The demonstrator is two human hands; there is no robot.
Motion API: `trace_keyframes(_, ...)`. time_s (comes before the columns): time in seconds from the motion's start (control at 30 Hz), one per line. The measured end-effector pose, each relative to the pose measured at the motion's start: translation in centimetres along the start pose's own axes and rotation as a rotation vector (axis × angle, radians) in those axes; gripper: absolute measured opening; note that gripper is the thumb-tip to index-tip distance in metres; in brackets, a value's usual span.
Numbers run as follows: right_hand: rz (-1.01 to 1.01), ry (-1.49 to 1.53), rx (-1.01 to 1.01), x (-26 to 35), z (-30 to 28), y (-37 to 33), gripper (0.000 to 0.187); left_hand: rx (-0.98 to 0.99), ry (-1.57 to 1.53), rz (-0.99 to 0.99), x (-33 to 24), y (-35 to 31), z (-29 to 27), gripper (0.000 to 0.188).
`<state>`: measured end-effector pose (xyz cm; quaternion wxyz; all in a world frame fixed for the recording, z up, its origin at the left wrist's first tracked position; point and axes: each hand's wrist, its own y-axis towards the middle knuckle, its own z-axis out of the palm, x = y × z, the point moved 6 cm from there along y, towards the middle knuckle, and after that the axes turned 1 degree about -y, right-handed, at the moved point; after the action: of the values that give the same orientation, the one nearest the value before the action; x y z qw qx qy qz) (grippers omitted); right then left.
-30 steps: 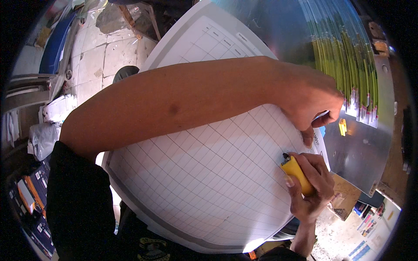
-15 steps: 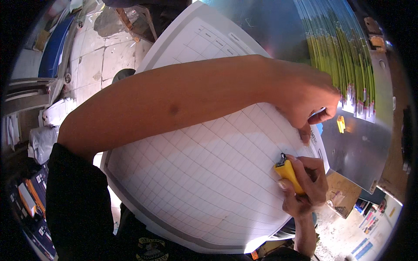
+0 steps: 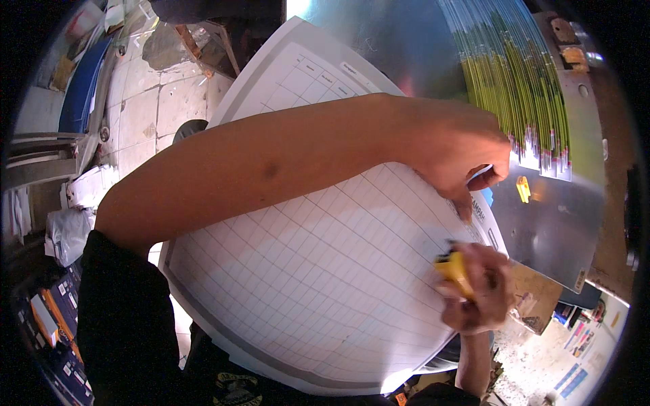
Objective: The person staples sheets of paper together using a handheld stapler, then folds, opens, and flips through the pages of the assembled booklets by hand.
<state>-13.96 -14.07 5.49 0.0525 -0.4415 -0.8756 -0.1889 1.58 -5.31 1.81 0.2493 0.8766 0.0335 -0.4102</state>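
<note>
A big white sheet (image 3: 291, 284) ruled in a grid fills the middle, lying under both hands and spreading away to the left of them. Beyond the left hand a shiny metal plate (image 3: 555, 223) runs up and right, with a fan of yellow-green wires (image 3: 514, 81) lying on it above the knuckles. The left hand (image 3: 453, 145) reaches across from the left, fingers curled down, pressing the sheet near its right edge and pinching something small. Just below it the right hand (image 3: 481, 291) is closed around a yellow cutter (image 3: 455, 271) set against the sheet. The two hands sit close, and that's the worry: a slip of the cutter could run toward the left fingers, or the sheet could skid if the pressing eases. The blade tip is blurred, what the left fingers pinch is hard to make out, and the counter beneath is hidden.
</note>
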Motion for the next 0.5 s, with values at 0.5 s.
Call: trace_keyframes(0.5,0.818,1.090,-0.288,-4.7,-2.3,-1.2,0.049,-0.099,0.449,-0.023,-1.6,-0.3,-1.8,0.023)
